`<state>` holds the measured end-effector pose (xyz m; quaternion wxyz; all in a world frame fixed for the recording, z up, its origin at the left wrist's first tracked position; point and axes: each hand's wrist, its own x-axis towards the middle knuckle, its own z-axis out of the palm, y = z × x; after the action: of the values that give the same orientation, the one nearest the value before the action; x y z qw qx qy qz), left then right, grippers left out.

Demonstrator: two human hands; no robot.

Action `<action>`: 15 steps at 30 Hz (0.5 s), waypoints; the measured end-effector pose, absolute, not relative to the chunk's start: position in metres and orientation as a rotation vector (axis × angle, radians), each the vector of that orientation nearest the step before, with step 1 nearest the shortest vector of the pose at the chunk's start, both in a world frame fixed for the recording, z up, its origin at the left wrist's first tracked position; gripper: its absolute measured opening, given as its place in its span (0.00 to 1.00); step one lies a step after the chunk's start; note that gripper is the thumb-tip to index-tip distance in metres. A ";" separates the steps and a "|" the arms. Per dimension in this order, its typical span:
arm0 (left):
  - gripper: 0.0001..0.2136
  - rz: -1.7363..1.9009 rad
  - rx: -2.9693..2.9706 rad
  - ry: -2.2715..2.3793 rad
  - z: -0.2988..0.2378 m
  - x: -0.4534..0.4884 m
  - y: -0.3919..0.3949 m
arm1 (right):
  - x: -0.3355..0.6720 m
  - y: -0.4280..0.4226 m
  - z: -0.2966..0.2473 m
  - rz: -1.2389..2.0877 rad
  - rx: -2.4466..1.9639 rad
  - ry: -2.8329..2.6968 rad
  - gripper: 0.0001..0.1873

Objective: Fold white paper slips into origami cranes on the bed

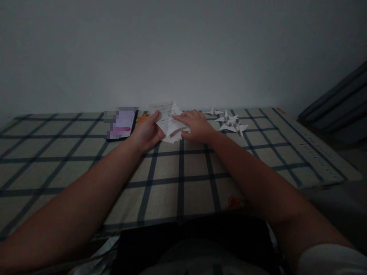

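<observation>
Between my hands is a white sheet of printed paper [168, 122], partly folded, with a pointed flap rising at its top. My left hand [147, 131] grips the paper's left edge, thumb on top and fingers underneath. On the right side, my right hand [196, 126] has its fingers laid over the paper, with the thumb at the lower edge. More white paper shows under the lower part of the sheet; I cannot tell whether it is separate. Several folded paper cranes [231, 121] lie on the cloth to the right of my right hand.
A tablet or phone [123, 124] with a lit, blurred screen lies left of my left hand. The table wears a checked cloth [169, 164] with an orange pattern. Behind it stands a grey wall [183, 49]. A dark curtain [338, 99] hangs at the right.
</observation>
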<state>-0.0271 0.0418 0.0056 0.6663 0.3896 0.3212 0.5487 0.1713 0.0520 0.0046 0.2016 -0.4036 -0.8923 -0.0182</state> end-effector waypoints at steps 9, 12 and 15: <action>0.22 1.130 0.925 0.647 0.007 -0.026 0.036 | 0.168 0.051 0.001 0.000 -1.087 -2.434 0.29; 0.21 1.145 0.923 0.658 0.007 -0.025 0.035 | 0.168 0.058 -0.002 0.052 -1.022 -2.346 0.21; 0.18 1.189 0.935 0.670 0.009 -0.026 0.033 | 0.166 0.065 -0.003 0.157 -0.947 -2.240 0.20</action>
<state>-0.0256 0.0331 0.0087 0.6768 0.4160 0.2982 0.5291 0.1665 0.0653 -0.0034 0.3450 -0.3646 -0.8627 0.0606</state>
